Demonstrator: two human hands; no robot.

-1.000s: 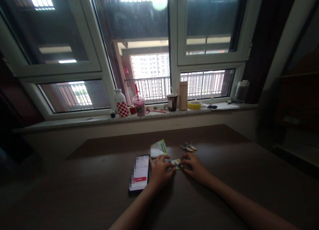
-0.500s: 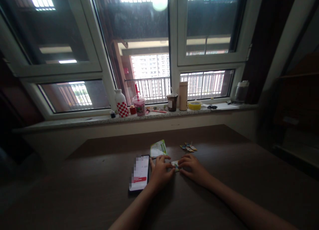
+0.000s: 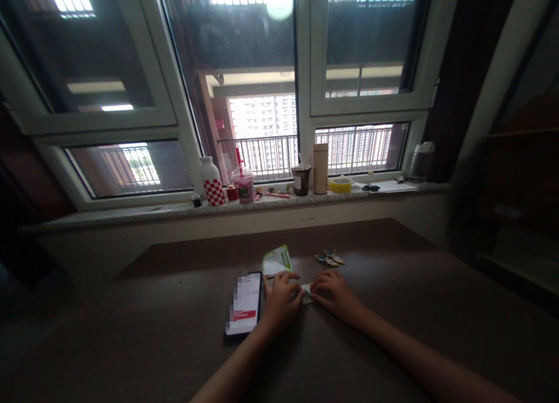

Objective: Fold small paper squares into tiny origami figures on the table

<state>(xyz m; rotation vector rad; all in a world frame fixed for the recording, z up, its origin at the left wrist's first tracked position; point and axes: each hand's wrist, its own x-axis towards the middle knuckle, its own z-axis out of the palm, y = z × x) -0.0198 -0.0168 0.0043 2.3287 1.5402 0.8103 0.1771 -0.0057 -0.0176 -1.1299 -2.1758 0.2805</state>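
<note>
A small piece of printed paper (image 3: 307, 294) lies on the table between my two hands, its ends covered by my fingers. My left hand (image 3: 282, 298) grips its left side, thumb and fingers curved down. From the other side my right hand (image 3: 335, 293) pinches the paper's right end with fingers bunched together. Just beyond the left hand is a white and green printed sheet (image 3: 276, 261). Past the right hand sits a little cluster of folded paper pieces (image 3: 329, 258).
A phone (image 3: 243, 305) with a lit screen lies left of my left hand on the brown table (image 3: 174, 298). Along the windowsill stand a checkered bottle (image 3: 212, 181), a pink drink cup (image 3: 243, 185), a dark cup (image 3: 301, 179), a tan flask (image 3: 320, 169), yellow tape (image 3: 340, 185) and scissors (image 3: 371, 188).
My right hand's fingers have drawn slightly left and closer together over the paper. The left hand has barely moved, and the other things lie where they were.
</note>
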